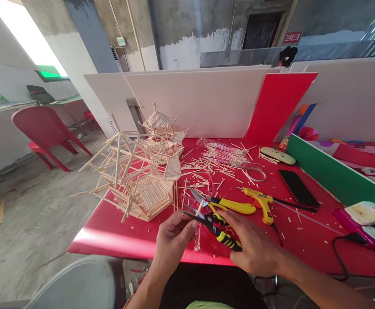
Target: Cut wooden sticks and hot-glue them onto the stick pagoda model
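Note:
My left hand (177, 234) is closed, thumb and fingers pinched together around a short wooden stick (200, 209) that points up at a slant. The stick lies across the jaws of black-and-yellow shears (229, 241). My right hand (253, 244) grips those shears; its fingers are partly hidden behind the handles. Just beyond are a pointed metal blade (196, 195) and a yellow-and-black utility knife (237, 206). To the left stands an open frame of wooden sticks (119, 171), with a small roofed stick pavilion (159, 121) behind it.
Loose sticks (206, 165) and a plastic bag of them lie on the red table (97, 236). To the right are a yellow glue gun (260, 201), a roll of clear tape (255, 174), a phone (298, 188) and a power strip (369, 231). White boards (193, 103) stand behind.

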Available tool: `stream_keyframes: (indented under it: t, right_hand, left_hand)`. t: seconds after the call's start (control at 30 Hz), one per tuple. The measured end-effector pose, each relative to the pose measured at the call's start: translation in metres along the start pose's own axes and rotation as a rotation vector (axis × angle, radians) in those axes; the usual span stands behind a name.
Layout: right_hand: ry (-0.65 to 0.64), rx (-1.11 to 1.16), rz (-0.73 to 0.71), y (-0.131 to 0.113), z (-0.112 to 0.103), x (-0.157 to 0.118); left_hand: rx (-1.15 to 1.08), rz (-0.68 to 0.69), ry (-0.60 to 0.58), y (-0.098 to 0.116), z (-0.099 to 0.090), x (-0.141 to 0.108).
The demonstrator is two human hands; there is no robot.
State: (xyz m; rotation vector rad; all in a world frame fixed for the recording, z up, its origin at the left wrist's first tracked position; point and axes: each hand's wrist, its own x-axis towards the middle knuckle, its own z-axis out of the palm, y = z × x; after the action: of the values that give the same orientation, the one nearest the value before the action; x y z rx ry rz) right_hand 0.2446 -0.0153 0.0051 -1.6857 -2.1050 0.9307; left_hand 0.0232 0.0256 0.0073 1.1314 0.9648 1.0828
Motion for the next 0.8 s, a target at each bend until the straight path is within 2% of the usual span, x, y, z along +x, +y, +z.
stream_keyframes:
  t: [0.13,0.33,0.53,0.7,0.8]
  right_hand:
    - [-0.023,0.030,0.011,0.005,0.003,0.000]
    - [0.030,-0.020,-0.126,0.015,0.011,0.000]
    - [-0.019,-0.004,-0.044,0.019,0.020,0.000]
    - [-0.052,0.013,-0.115,0.025,0.017,0.001]
    - [-0.052,-0.011,-0.136,0.029,0.018,0.000]
  left_hand:
    - [0.014,0.029,0.060,-0.009,0.004,-0.003]
    - [0.097,0.020,0.001,-0.012,-0.001,-0.005]
    - [-0.012,-0.078,-0.010,-0.012,0.000,-0.007]
    - [-0.179,-0.234,-0.150,-0.009,-0.002,-0.002]
    - [-0.208,-0.264,-0.209,-0.007,-0.005,0.000]
